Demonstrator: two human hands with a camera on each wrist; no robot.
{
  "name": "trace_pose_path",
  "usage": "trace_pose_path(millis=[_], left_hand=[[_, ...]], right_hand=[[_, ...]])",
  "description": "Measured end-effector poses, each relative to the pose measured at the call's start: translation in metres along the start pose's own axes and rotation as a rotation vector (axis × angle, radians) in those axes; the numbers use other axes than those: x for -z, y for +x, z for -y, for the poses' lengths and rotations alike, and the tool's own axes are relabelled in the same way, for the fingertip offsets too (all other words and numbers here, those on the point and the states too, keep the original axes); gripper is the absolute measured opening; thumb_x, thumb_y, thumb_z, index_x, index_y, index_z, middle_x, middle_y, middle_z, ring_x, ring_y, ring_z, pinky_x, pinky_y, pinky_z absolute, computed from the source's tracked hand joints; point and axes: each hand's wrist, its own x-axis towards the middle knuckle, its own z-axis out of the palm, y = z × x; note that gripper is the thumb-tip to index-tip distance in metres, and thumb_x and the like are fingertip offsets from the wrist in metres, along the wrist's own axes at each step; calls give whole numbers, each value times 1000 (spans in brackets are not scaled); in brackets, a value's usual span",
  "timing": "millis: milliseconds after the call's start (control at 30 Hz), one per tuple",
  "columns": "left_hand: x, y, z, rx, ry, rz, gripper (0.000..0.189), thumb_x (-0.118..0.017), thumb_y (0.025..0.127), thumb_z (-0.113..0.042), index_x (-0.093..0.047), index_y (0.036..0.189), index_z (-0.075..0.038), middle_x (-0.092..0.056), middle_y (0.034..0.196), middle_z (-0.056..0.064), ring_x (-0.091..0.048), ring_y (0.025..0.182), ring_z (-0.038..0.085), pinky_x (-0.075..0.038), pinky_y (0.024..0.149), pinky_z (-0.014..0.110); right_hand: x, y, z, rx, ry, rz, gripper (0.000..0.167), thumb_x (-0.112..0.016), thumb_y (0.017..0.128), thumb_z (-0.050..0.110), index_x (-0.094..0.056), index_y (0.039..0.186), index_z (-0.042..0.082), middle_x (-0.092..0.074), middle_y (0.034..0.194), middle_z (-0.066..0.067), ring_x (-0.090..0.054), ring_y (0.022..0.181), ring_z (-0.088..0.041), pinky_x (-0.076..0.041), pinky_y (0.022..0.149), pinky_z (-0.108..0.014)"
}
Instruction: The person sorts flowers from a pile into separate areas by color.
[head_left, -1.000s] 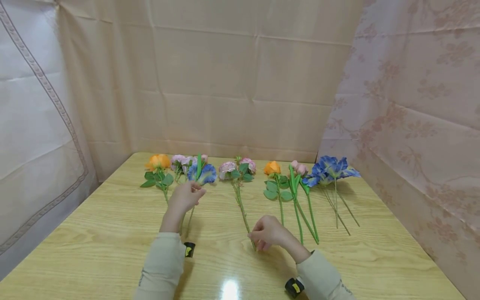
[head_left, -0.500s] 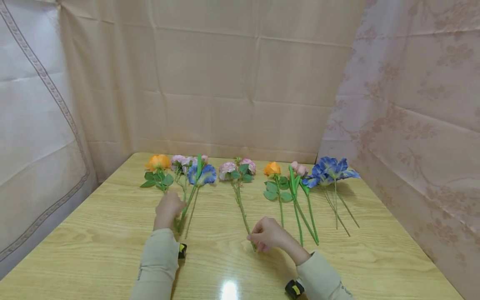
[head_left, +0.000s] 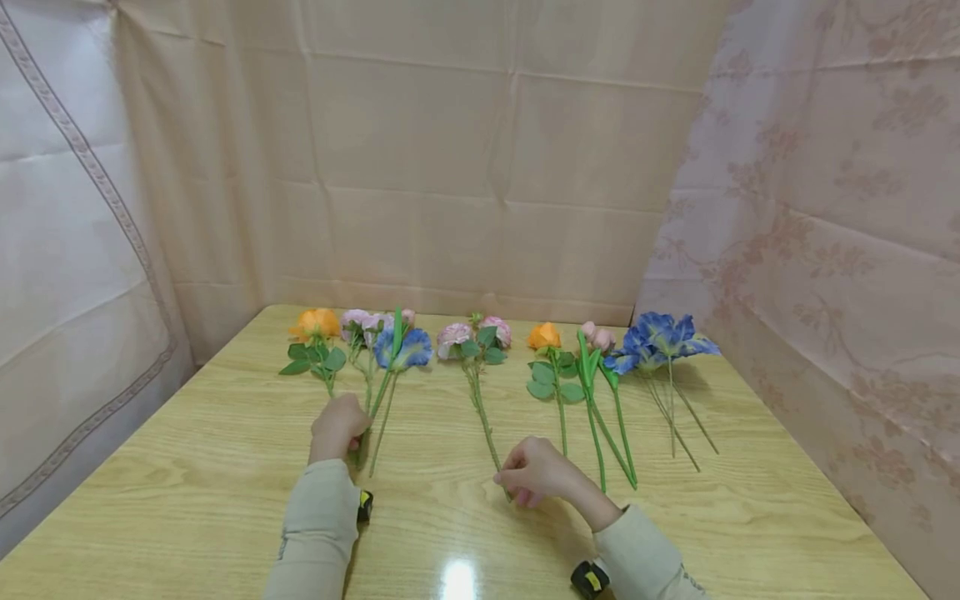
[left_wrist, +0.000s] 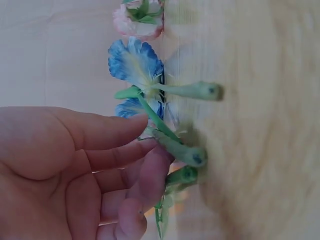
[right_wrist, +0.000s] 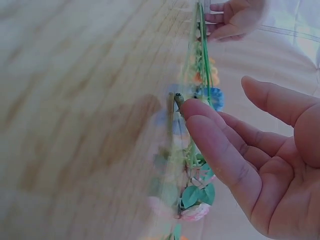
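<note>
My left hand (head_left: 337, 427) is at the lower stems of the left flower group, below an orange flower (head_left: 315, 322), purple-pink blooms (head_left: 366, 325) and a blue flower (head_left: 405, 348). In the left wrist view, its bent fingertips meet a green stem (left_wrist: 182, 152), with the thumb apart from the fingers. My right hand (head_left: 536, 467) is at the lower end of the pink two-headed flower's stem (head_left: 483, 417). In the right wrist view, its fingertips touch the stem end (right_wrist: 179, 99) while the thumb stands well away.
To the right lie another orange flower (head_left: 544, 336), pink tulips (head_left: 598, 337) with green stems, and blue flowers (head_left: 663, 337). All rest on a wooden table (head_left: 420, 533). A beige cloth (head_left: 450, 167) hangs behind, a floral one (head_left: 840, 250) on the right.
My left hand has moved left and down from the blue flower to the lower stems of the left group. The right hand has stayed at its stem.
</note>
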Motion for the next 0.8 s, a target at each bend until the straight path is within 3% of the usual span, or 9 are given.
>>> trace_pose_path(millis=[267, 667, 800], left_hand=[[-2, 0, 2, -3, -1, -13, 17, -49, 85, -8, -57, 93, 5, -53, 50, 6, -46, 39, 13, -39, 48, 31], [-2, 3, 2, 5, 18, -3, 12, -50, 83, -5, -58, 87, 3, -53, 53, 7, -45, 39, 12, -38, 46, 29], [-2, 4, 5, -8, 4, -16, 13, -48, 83, -4, -57, 75, 1, -48, 47, 3, -45, 40, 13, -38, 44, 27]], right_hand=[[0, -1, 1, 1, 10, 12, 16, -62, 84, 13, -63, 77, -1, -59, 62, -7, -60, 50, -21, -49, 44, -29], [1, 1, -3, 6, 6, 26, 17, -62, 84, 15, -63, 77, -1, -59, 62, -7, -60, 50, -20, -49, 43, -29], [1, 1, -3, 9, 10, 29, 18, -63, 84, 15, -63, 76, -1, -59, 62, -7, -60, 50, -20, -49, 44, -30]])
